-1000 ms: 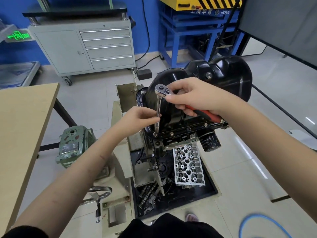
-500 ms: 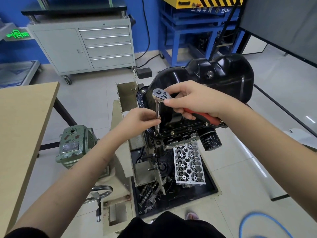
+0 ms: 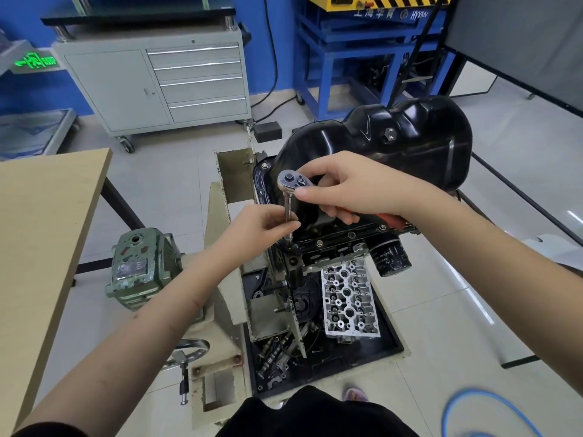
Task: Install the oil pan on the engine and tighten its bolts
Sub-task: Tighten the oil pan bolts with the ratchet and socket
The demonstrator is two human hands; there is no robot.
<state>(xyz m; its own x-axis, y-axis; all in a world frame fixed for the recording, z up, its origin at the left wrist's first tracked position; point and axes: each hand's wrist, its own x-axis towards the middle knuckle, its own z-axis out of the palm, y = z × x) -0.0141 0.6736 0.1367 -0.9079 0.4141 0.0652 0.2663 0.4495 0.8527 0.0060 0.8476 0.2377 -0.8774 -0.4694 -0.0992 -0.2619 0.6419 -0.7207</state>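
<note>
Steel ratchet (image 3: 291, 182) (gripped) in both hands (image 3: 353, 189).

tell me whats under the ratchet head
A thin extension bar drops from the ratchet head to the oil pan flange. The left hand pinches it, hiding the bolt below.

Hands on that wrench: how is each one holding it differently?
The right hand wraps the ratchet's red handle up near the head; the left hand pinches the thin extension shaft lower down. The right sits above the oil pan's side; the left is near the corner bolt. Both hold the same tool.
</note>
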